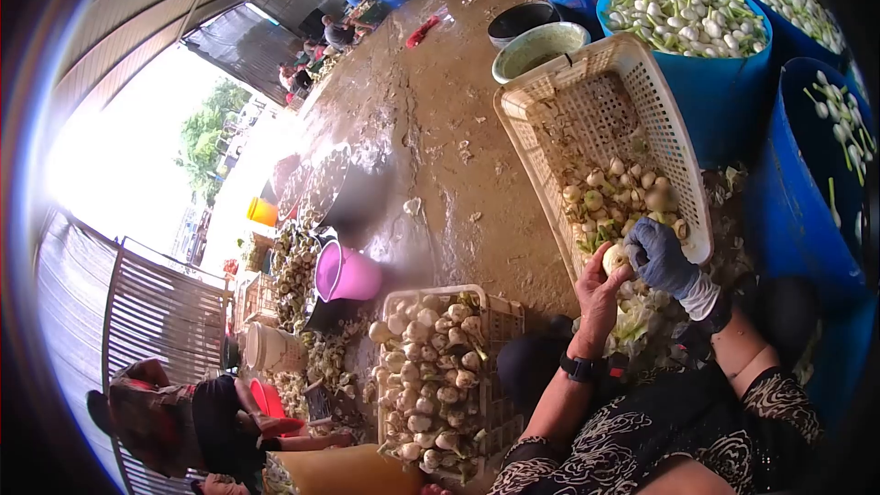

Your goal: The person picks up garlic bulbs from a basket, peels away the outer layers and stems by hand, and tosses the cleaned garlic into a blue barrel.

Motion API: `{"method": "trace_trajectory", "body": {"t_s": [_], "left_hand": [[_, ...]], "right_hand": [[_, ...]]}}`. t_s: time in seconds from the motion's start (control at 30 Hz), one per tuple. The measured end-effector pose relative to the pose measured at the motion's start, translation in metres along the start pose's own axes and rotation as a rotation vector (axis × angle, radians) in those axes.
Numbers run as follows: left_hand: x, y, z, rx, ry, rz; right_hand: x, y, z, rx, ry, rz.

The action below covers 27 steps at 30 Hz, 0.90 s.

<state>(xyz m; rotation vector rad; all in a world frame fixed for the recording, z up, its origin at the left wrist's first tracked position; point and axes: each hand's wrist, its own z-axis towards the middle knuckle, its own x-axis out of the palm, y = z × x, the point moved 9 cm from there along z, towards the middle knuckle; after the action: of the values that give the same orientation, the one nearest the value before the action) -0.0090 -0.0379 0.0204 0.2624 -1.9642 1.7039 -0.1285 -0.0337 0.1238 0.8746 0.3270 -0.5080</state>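
My bare left hand (600,290), with a dark watch on its wrist, grips a pale round onion-like bulb (616,261). Right against that bulb is my right hand (660,258), in a grey-blue glove, its fingers curled closed. Whatever those fingers hold, if anything, is hidden. Both hands are over the near end of a cream plastic basket (669,119), where several similar bulbs (605,192) lie among brown scraps. Pale peelings (642,321) are heaped below my hands.
Blue barrels (724,82) with white bulbs and green stems stand at the right. A crate of bulbs (431,376) is to my left, with a pink bucket (348,272) beyond it. A bowl (541,50) stands behind the basket. A person (192,422) bends at lower left.
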Motion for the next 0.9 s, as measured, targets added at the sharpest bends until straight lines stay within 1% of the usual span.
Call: {"method": "trace_trajectory", "body": {"t_s": [0.03,0.07,0.1,0.13,0.2,0.23,0.27,0.33,0.37,0.4,0.43,0.47,0.53,0.57,0.6,0.67,0.7,0.77,0.8,0.83,0.9], "left_hand": [[0.002,-0.004,0.0,0.007,0.001,0.001],[0.005,-0.008,-0.002,0.022,0.008,-0.075],[0.006,-0.01,-0.002,0.035,0.014,-0.152],[0.006,-0.01,0.0,0.036,0.013,-0.151],[-0.006,-0.009,0.004,0.066,-0.1,-0.251],[-0.009,-0.003,0.007,0.054,-0.117,-0.258],[-0.012,0.002,0.01,0.047,-0.122,-0.26],[0.003,0.012,0.01,0.014,-0.04,-0.239],[0.002,0.02,0.01,-0.04,-0.099,-0.262],[-0.004,0.027,0.012,-0.125,-0.109,-0.275],[0.003,0.018,0.01,-0.187,-0.141,-0.183],[0.006,0.009,0.008,-0.132,-0.083,-0.11],[-0.004,0.006,0.007,-0.077,-0.099,-0.013],[-0.003,0.0,0.006,-0.047,-0.119,-0.004],[0.0,-0.004,0.005,-0.039,-0.098,0.005],[-0.001,-0.007,0.004,-0.059,-0.071,0.148],[0.0,-0.009,0.003,-0.054,-0.063,0.179],[-0.004,-0.003,0.003,-0.059,-0.078,0.127],[-0.006,-0.001,0.003,-0.057,-0.095,0.08],[-0.005,0.0,0.004,-0.058,-0.117,-0.023],[-0.006,0.002,0.003,-0.041,-0.148,-0.028]], "right_hand": [[0.0,-0.014,-0.002,0.054,-0.017,-0.028],[0.001,-0.031,-0.006,0.112,-0.034,-0.055],[-0.001,-0.043,-0.01,0.165,-0.101,-0.067],[0.001,-0.047,-0.016,0.164,-0.101,-0.065],[0.01,-0.063,-0.029,0.367,-0.064,0.459],[0.022,-0.058,-0.036,0.433,0.114,0.502],[0.025,-0.056,-0.035,0.442,0.117,0.502],[0.024,-0.013,-0.025,-0.008,0.155,0.002],[0.026,-0.025,-0.029,0.06,0.155,0.058],[0.024,-0.034,-0.028,0.155,0.147,0.218],[0.022,-0.039,-0.029,0.229,0.161,0.255],[0.019,-0.042,-0.032,0.246,0.139,0.242],[0.014,-0.038,-0.033,0.211,0.129,0.299],[0.012,-0.034,-0.029,0.207,0.157,0.277],[0.013,-0.031,-0.028,0.192,0.202,0.253],[0.014,-0.024,-0.029,0.236,0.352,0.188],[0.012,-0.025,-0.029,0.245,0.355,0.182],[0.008,-0.018,-0.027,0.159,0.338,0.229],[0.01,-0.019,-0.029,0.163,0.34,0.227],[0.009,-0.024,-0.031,0.185,0.276,0.263],[0.011,-0.036,-0.039,0.245,0.179,0.309]]}}
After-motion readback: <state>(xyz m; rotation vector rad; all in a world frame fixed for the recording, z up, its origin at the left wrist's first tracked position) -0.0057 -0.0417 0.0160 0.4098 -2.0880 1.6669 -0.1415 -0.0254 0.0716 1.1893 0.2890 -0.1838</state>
